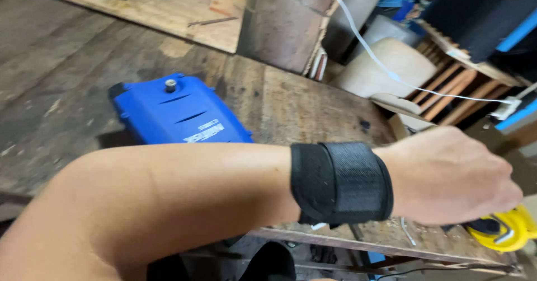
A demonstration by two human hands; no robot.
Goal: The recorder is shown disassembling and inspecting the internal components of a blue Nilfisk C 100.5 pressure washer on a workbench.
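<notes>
While fisted, left hand [447, 174] reaching right, yellow tool [503, 230] just beneath its knuckles.

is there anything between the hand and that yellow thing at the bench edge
Nothing visible stands between them. The left hand, wearing a black wrist wrap, is right at the yellow tool by the wooden bench edge and hides part of it. Whether the fingers grip it cannot be told.
</notes>
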